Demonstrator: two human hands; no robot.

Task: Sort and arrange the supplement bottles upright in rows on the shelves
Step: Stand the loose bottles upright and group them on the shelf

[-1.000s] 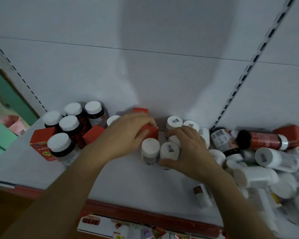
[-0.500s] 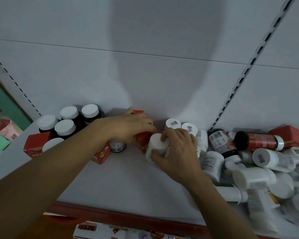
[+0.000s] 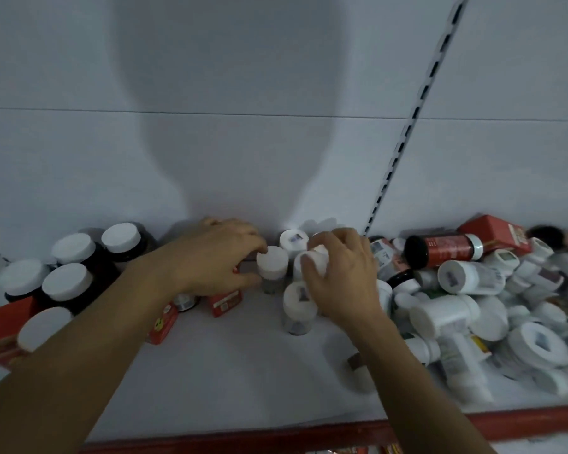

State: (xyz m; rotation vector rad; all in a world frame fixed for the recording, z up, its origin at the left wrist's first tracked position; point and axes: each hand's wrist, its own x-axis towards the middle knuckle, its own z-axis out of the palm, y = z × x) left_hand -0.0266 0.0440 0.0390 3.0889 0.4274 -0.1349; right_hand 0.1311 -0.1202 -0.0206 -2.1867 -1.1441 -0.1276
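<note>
Since half a second ago the left hand (image 3: 217, 260) has come off the red box (image 3: 225, 301) and now pinches a white-capped bottle (image 3: 272, 265) between thumb and curled fingers (image 3: 240, 237), probably steadying it upright near the back of the shelf (image 3: 227, 381). The right hand (image 3: 345, 283) curls round a second white bottle (image 3: 316, 257), apparently to set it behind a standing bottle (image 3: 297, 308). The unsorted heap (image 3: 466, 309) lies to the right and the dark jars (image 3: 68, 280) to the left. Labels and cap stickers are too blurred to read.

white-capped bottles (image 3: 272, 268) stand upright mid-shelf; others (image 3: 466, 309) lie heaped right.
</note>
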